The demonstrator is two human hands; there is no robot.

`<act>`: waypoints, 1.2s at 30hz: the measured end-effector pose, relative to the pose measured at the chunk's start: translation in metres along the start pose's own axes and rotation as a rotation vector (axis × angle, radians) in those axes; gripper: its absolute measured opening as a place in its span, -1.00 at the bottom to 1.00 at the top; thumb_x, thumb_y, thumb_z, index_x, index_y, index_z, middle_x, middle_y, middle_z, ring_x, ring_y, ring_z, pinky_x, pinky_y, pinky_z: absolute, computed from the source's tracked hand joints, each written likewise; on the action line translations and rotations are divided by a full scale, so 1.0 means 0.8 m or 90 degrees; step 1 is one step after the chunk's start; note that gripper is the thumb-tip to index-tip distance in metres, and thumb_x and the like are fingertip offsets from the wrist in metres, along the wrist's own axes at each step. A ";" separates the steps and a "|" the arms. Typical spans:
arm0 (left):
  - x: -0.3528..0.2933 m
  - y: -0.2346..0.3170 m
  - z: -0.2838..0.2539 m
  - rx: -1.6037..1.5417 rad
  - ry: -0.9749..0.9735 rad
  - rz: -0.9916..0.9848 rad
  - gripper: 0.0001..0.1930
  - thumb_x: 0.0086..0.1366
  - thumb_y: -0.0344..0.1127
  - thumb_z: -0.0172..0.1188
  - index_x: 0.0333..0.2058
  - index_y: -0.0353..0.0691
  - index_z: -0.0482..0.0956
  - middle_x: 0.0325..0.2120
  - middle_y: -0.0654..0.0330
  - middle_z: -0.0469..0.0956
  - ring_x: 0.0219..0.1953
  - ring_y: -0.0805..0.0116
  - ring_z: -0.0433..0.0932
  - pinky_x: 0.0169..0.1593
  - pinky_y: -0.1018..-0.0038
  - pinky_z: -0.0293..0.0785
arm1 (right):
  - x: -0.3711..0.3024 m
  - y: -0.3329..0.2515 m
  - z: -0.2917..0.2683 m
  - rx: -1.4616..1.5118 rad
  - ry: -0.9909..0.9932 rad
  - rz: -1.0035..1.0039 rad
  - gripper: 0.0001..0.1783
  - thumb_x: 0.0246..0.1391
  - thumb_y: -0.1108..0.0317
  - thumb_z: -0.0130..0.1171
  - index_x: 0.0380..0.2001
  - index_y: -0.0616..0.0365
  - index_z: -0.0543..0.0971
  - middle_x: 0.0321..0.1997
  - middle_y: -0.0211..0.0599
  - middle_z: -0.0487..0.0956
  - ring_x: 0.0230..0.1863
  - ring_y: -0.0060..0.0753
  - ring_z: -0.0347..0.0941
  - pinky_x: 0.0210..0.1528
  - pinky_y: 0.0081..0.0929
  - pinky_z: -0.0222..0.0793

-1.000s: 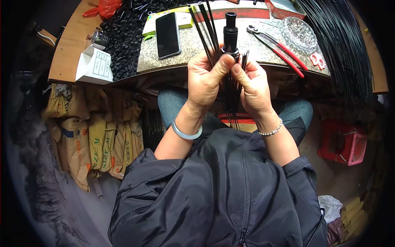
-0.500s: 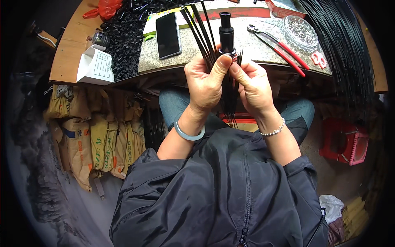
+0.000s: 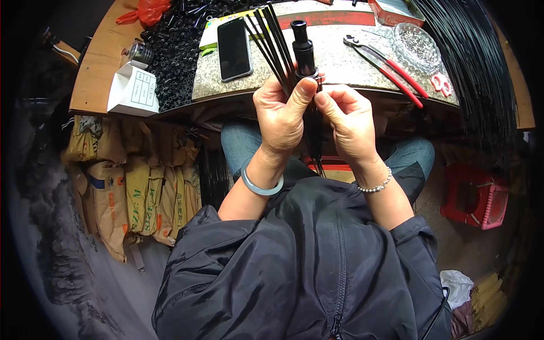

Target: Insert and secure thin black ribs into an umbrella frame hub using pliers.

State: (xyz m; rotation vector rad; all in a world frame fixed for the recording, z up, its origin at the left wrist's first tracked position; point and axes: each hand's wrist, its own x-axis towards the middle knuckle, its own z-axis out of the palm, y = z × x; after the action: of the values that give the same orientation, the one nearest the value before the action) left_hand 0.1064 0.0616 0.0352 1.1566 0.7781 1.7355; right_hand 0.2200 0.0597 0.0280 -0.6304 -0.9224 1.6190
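My left hand (image 3: 280,116) is closed, its thumb pressed against the base of a stepped black cylindrical fitting (image 3: 304,54) that stands up above the fingers, tilted slightly left. The same hand grips a bunch of thin black rods (image 3: 272,48), which fan out up and left beside the fitting, with lower ends hanging between the hands. Close by on the right, my right hand (image 3: 352,116) has thumb and forefinger pinched together beside the fitting's ring-shaped base. Whatever lies in that pinch is too small or hidden to name.
Beyond my hands, a phone (image 3: 234,50), red-handled pliers (image 3: 391,71) and a glass dish (image 3: 416,45) lie on the speckled table. Small black parts (image 3: 175,56) heap up beside a white box (image 3: 134,90). Long black rods (image 3: 476,68) drape over the right edge.
The black fitting has shifted slightly left and down and leans more. My right thumb and forefinger have come a little away from my left thumb.
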 end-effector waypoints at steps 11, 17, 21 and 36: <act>-0.007 0.006 0.006 -0.121 -0.030 -0.032 -0.61 0.16 -0.23 0.22 -0.10 -0.34 0.48 -0.23 0.17 0.56 -0.25 0.49 0.52 -0.10 0.56 0.43 | 0.010 0.004 -0.007 0.166 -0.028 0.083 -0.76 -0.01 0.35 0.25 -0.28 0.21 0.50 -0.41 -0.49 0.53 -0.46 -0.80 0.38 -0.43 -0.84 0.24; -0.010 0.005 0.001 -0.145 -0.034 -0.059 -0.60 0.17 -0.22 0.21 -0.08 -0.33 0.46 -0.22 0.18 0.55 -0.25 0.51 0.50 -0.07 0.55 0.40 | 0.011 0.005 -0.016 0.100 -0.074 0.078 -0.84 0.03 0.31 0.22 -0.46 0.19 0.56 -0.53 -0.56 0.49 -0.54 -0.81 0.28 -0.50 -0.81 0.16; -0.012 0.000 -0.003 -0.150 -0.037 -0.081 -0.61 0.18 -0.20 0.19 -0.09 -0.32 0.47 -0.21 0.19 0.54 -0.25 0.53 0.49 -0.07 0.56 0.38 | 0.020 0.006 -0.022 0.124 -0.112 0.096 -0.82 0.02 0.28 0.23 -0.51 0.16 0.56 -0.54 -0.60 0.48 -0.55 -0.82 0.26 -0.49 -0.82 0.15; 0.031 0.030 -0.002 -0.274 -0.220 -0.116 -0.42 -0.01 -0.41 0.19 0.00 -0.54 0.26 -0.48 0.12 0.54 -0.45 0.37 0.55 -0.24 0.44 0.53 | -0.016 0.059 -0.003 -0.314 -0.067 -0.105 -0.67 -0.07 0.18 0.30 -0.47 0.25 0.47 -0.61 -0.32 0.51 -0.56 -0.73 0.37 -0.49 -0.63 0.32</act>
State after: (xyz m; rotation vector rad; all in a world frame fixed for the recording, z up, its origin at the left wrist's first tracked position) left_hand 0.0925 0.0741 0.0644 1.0130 0.2707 1.4084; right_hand 0.1990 0.0437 -0.0133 -0.7844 -1.4338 1.2912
